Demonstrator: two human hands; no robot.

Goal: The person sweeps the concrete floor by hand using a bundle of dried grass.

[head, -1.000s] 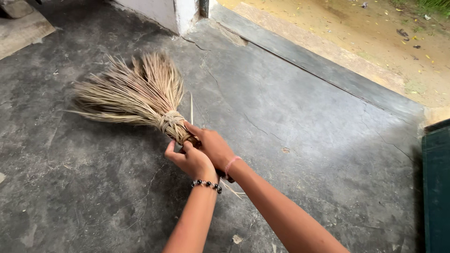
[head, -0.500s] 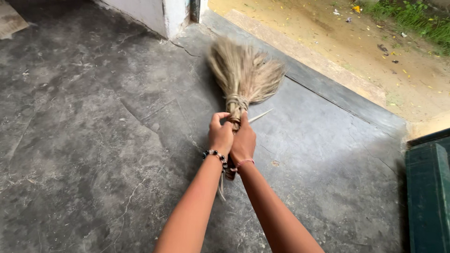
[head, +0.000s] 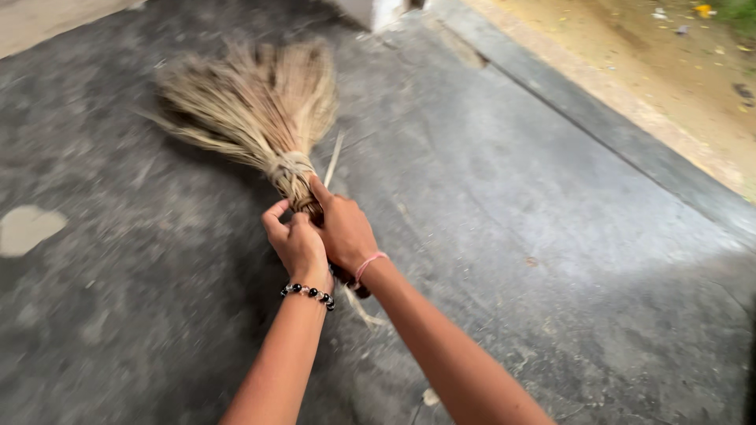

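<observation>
A short broom of dry straw-coloured bristles (head: 252,102) fans out over the dark concrete floor (head: 512,197), pointing up and to the left. Both hands grip its bound handle just below the wrapped neck. My left hand (head: 295,245), with a black bead bracelet at the wrist, holds the handle from the left. My right hand (head: 342,232), wearing a thin pink band, closes over the handle beside it. The handle's dark end pokes out below my right wrist.
A raised concrete step (head: 598,118) runs diagonally along the floor's right side, with sandy ground (head: 654,55) beyond it. A white wall corner (head: 374,12) stands at the top. A pale patch (head: 27,228) marks the floor at left.
The broom has swung from pointing up and right near the step back to the left, bristles spread over the floor. Both hands stayed on the handle and moved left.
</observation>
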